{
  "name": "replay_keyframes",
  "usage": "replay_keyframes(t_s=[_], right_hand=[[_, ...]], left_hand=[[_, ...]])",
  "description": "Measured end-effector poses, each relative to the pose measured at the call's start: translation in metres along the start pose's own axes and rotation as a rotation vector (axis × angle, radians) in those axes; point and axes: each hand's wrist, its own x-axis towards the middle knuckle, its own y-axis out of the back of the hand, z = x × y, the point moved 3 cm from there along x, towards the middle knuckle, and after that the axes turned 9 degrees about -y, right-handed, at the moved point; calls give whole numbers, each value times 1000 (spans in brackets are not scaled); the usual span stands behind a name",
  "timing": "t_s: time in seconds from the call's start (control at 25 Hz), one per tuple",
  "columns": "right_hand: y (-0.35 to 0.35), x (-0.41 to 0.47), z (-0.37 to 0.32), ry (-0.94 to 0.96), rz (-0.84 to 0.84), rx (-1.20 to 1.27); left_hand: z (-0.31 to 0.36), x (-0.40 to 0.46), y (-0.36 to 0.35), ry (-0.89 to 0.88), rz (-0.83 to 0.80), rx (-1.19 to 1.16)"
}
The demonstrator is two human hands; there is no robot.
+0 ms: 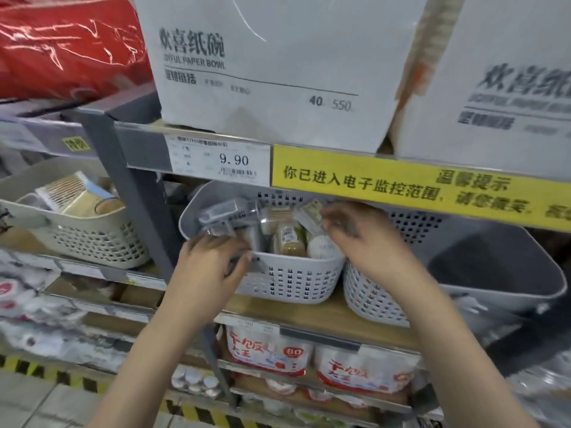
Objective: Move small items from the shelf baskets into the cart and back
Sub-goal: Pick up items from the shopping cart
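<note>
- Both hands at the grey basket (290, 282): left hand (205, 267) pinches a clear packet (221, 231); right hand (355, 233) pinches a small pack (309, 211).
- Judged: picking step; next, lift both clear toward the cart, unseen here.

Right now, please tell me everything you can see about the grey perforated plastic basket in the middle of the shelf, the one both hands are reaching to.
The grey perforated plastic basket has a smooth rounded rim and rows of small slots in its walls. It stands upright on the wooden shelf board, beside a second perforated basket on its right. It holds small clear packets and bottles. The left hand is at its front rim; the right hand reaches over its right side, fingers among the packets.
</note>
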Motion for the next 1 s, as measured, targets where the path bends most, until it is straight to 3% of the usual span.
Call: replay_keyframes(t_s=[0.12,0.24,0.36,0.68,0.84,1.0], right_hand=[[-23,45,-5,-35,-140,-104],[-62,92,-7,-88,-348,-42],[-94,116,-5,-87,-541,-74],[-111,121,-8,-35,-549,-242],[-108,123,-5,-67,-510,-139],[-103,121,-2,-105,-541,-86]], left_hand=[[-5,2,-5,9,61,35],[-6,5,-8,11,113,23],[-12,9,-8,37,81,-9],[-13,28,-1,114,-98,-83],[-12,54,-6,229,-352,-155],[20,99,-34,117,-550,-216]])
